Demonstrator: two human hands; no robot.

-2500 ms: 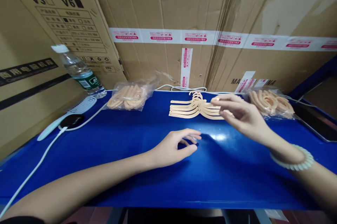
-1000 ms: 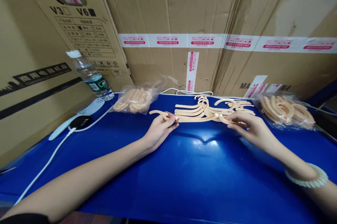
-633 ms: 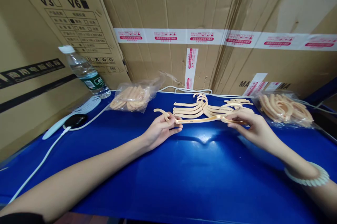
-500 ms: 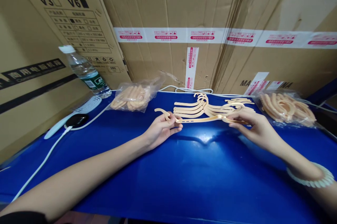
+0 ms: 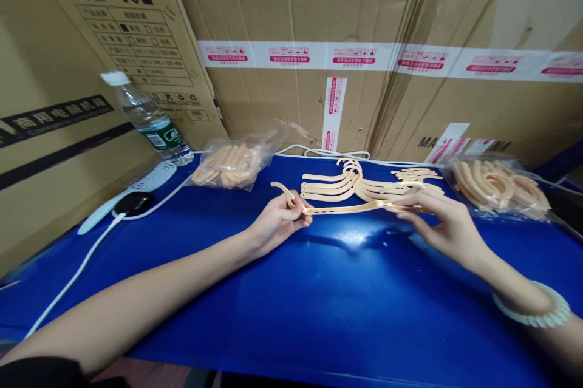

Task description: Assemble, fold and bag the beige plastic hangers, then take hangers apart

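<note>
A beige plastic hanger [image 5: 348, 209] is held level above the blue table, spanning both hands. My left hand [image 5: 276, 224] pinches its left end, where a short curved piece [image 5: 280, 189] sticks up past the thumb. My right hand [image 5: 449, 227] has thumb and fingers closed on the hanger's right part near the hook; the fingers partly cover it. Just behind lie several stacked beige hangers [image 5: 330, 186], their hooks pointing away from me. Beyond my right hand is a small pile of curved beige strips [image 5: 416, 174].
Plastic bags of beige parts lie at the left [image 5: 228, 164] and right [image 5: 501, 187]. A water bottle [image 5: 152, 121], a pale blue hairbrush [image 5: 109, 209] and a black device [image 5: 133, 204] on a white cable [image 5: 75, 285] are at left. Cardboard boxes [image 5: 291, 5] wall the back.
The view has shifted slightly. Both hands keep their grip on the hanger, with only a tiny change in the tilt of its right part.
</note>
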